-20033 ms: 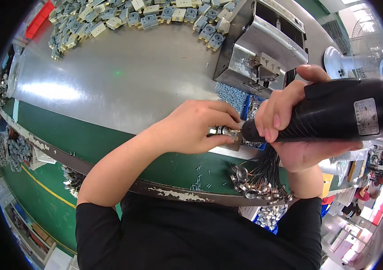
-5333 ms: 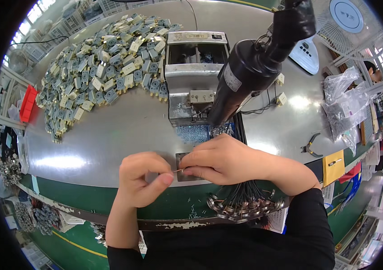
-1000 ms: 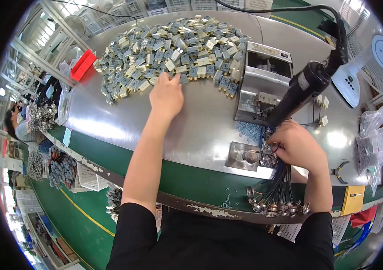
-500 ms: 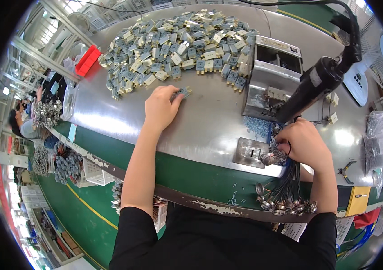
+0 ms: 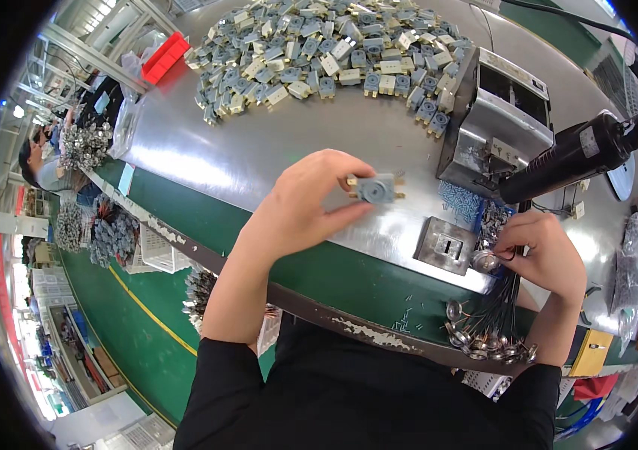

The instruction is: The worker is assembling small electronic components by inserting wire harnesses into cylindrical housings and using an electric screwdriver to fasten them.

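My left hand [image 5: 300,201] is closed, with thumb and fingers pinching a grey plug-like housing [image 5: 377,189] with brass prongs, lifted over the steel tabletop [image 5: 259,135]. At the right, my right hand [image 5: 548,251] pinches a black wire beside a round metal disc [image 5: 485,261]. Below it hangs a bundle of black wires [image 5: 505,307] ending in several round metal discs [image 5: 476,352]. A steel fixture block [image 5: 445,255] with a slot lies just left of the right hand. Beyond that hand sit small metal parts [image 5: 494,221] and a patch of small bluish screws [image 5: 460,201].
A large heap of grey and cream housings [image 5: 326,56] covers the far table. A metal box-shaped machine [image 5: 476,112] and a black cylindrical power tool [image 5: 574,157] stand at the right. A red bin [image 5: 165,58] sits far left. Loose screws [image 5: 405,319] lie near the front edge.
My left hand has come back from the heap toward the fixture block, bringing the grey housing. The right hand remains by the wires and metal disc. The whole view has shifted slightly.
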